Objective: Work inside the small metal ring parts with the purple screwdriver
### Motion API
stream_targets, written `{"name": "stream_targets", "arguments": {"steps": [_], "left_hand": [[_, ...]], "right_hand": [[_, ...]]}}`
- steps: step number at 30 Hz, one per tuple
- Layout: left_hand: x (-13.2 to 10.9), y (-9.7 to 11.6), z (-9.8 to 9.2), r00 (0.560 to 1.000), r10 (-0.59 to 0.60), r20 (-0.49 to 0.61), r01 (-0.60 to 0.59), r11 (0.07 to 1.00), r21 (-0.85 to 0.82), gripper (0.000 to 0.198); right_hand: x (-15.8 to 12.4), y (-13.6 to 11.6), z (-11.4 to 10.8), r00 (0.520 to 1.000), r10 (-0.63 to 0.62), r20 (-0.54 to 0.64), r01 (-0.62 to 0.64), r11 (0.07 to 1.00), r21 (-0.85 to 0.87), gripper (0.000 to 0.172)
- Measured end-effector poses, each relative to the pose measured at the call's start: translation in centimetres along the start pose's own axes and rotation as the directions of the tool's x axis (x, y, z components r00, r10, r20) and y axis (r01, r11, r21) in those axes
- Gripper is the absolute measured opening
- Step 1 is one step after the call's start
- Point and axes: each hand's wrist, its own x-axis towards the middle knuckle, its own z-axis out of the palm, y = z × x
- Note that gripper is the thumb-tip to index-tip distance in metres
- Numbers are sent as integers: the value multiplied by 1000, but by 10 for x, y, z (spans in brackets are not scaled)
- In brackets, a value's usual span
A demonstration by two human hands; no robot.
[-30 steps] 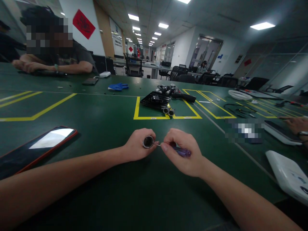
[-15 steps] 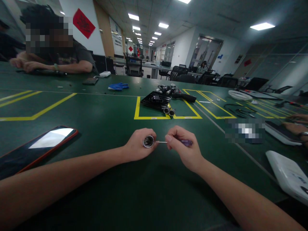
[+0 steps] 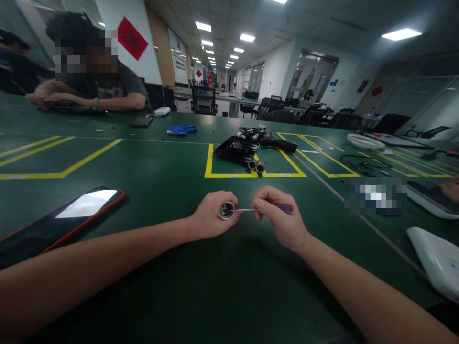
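My left hand (image 3: 210, 219) rests on the green table (image 3: 150, 191) and is closed round a small round metal part (image 3: 226, 210), whose open end faces me. My right hand (image 3: 281, 220) pinches a thin screwdriver with a purple handle (image 3: 283, 208). Its metal shaft lies level and its tip reaches into the part's opening. Both forearms lie on the table in front of me.
A phone in a red case (image 3: 60, 220) lies at my left. Farther off, a black tray (image 3: 234, 149), two small cylinders (image 3: 256, 166) and a black tool (image 3: 278, 143) sit by yellow tape squares. A blue glove (image 3: 181, 129) lies beyond. A person sits at far left; white devices (image 3: 435, 260) at right.
My right hand drew back to the right, baring more of the screwdriver's shaft, which now lies level with its tip in the part. The view shifted slightly.
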Motion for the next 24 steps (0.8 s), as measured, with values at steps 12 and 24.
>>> {"name": "stream_targets", "arguments": {"steps": [12,24], "left_hand": [[1,-1,0,1000,25,10,-26,999,42,15],[1,-1,0,1000,26,16,-26,999,30,15]], "right_hand": [[-3,-9,0,994,-108,-6,106,987,-121,21],[-3,-16,3,989,-133,69,144,973,-178,19]]}}
